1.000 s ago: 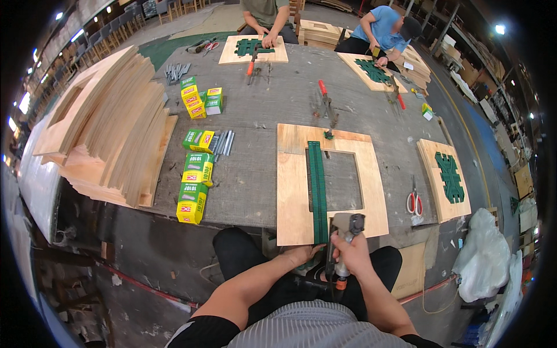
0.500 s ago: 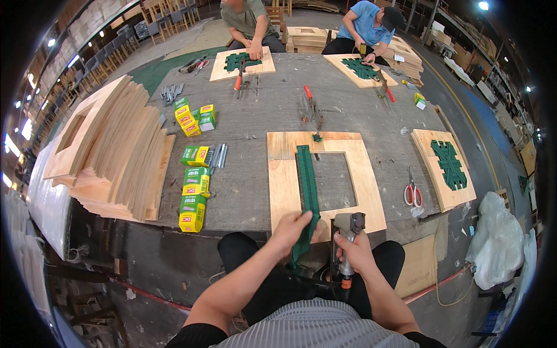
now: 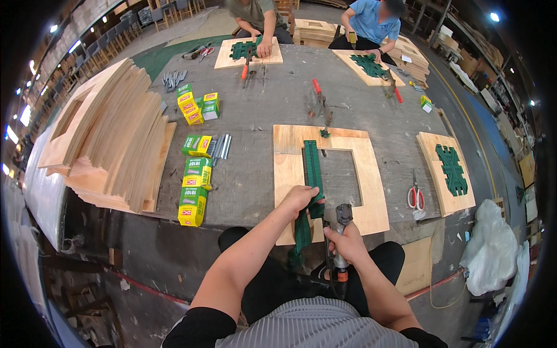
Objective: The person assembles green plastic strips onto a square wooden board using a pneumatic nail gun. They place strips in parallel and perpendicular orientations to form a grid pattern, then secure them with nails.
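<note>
The green strap (image 3: pixel 311 165) runs lengthwise away from the person, its far end lying on the far rail of the wooden frame (image 3: pixel 371 174) and leaning slightly to the left. It follows the left side of the frame's opening back to the left hand (image 3: pixel 300 198), where it bends, and its loose tail hangs past the near edge toward the lap. The strap is flat and dark green, with lines along its length; the frame is pale wood, flat on the tabletop (image 3: pixel 249 116) with its near edge toward the person.

The two hands are apart: the left is closed on the strap above the frame's near left part, and the right hand (image 3: pixel 347 242) grips a grey power tool (image 3: pixel 343 214) with an orange fitting at its near end. The left hand and forearm hide part of the strap and left rail; the tool covers some of the near rail.

A clamp-like tool with a red handle (image 3: pixel 317 87) lies beyond the frame. To the right are red-handled scissors (image 3: pixel 415 198) and a panel with woven green straps (image 3: pixel 451 168); to the left, green and yellow boxes (image 3: pixel 194 200), metal staple strips (image 3: pixel 221 146) and a tall stack of wooden frames (image 3: pixel 125 133)
</note>
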Action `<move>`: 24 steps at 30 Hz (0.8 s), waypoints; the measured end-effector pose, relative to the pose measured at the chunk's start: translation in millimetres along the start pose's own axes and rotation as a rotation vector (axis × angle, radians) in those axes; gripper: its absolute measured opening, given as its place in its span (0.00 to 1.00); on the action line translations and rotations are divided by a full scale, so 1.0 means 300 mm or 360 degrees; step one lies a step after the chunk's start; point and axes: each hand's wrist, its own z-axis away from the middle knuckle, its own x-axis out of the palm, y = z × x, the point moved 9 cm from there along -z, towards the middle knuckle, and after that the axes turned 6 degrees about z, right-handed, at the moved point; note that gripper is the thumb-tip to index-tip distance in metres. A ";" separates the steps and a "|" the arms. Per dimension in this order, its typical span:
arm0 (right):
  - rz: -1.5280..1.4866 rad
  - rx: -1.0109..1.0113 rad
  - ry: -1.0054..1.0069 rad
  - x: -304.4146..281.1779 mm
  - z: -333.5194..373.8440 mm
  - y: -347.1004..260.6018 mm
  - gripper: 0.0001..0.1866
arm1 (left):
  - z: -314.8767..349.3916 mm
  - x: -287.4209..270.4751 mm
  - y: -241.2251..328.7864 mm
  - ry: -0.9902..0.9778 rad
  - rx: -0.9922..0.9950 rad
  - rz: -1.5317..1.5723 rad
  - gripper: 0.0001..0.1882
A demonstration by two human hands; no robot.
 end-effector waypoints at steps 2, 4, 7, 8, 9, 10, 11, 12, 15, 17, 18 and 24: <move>0.0051 0.0070 0.0052 -0.002 -0.003 0.024 0.11 | -0.001 0.001 0.002 -0.0025 0.0017 -0.0016 0.17; 0.0072 0.0048 0.0040 0.009 -0.008 0.022 0.12 | -0.004 -0.005 0.002 -0.0042 0.0036 -0.0018 0.17; 0.0105 0.0020 0.0012 0.016 -0.007 0.009 0.11 | -0.009 -0.001 -0.003 -0.0081 0.0021 -0.0007 0.17; 0.0120 -0.0002 -0.0002 0.019 -0.010 -0.005 0.11 | -0.011 -0.005 0.001 -0.0074 0.0020 -0.0016 0.17; 0.0100 0.0003 -0.0005 0.028 -0.007 -0.011 0.11 | -0.012 -0.009 0.002 -0.0067 0.0019 -0.0025 0.17; 0.0079 0.0007 -0.0008 0.044 -0.001 -0.015 0.11 | -0.013 -0.013 0.003 -0.0060 0.0017 -0.0034 0.17; 0.0057 0.0019 -0.0009 0.051 0.004 -0.010 0.11 | -0.014 -0.010 0.004 -0.0076 0.0021 -0.0033 0.17; 0.0073 0.0016 -0.0010 0.052 0.003 -0.011 0.11 | -0.016 -0.006 0.005 -0.0092 0.0025 -0.0031 0.17; 0.0126 0.0032 -0.0038 0.052 -0.002 -0.009 0.12 | -0.021 0.005 -0.001 -0.0100 0.0003 0.0011 0.17; 0.0183 0.0056 -0.0093 0.055 -0.005 -0.024 0.13 | -0.024 -0.004 0.000 -0.0096 0.0010 0.0008 0.17; 0.0136 0.0026 -0.0098 0.069 -0.004 -0.046 0.11 | -0.024 -0.017 0.001 -0.0093 0.0029 -0.0015 0.18; 0.0077 -0.0028 -0.0114 0.077 -0.001 -0.025 0.11 | -0.021 0.014 0.000 -0.0076 0.0007 0.0020 0.18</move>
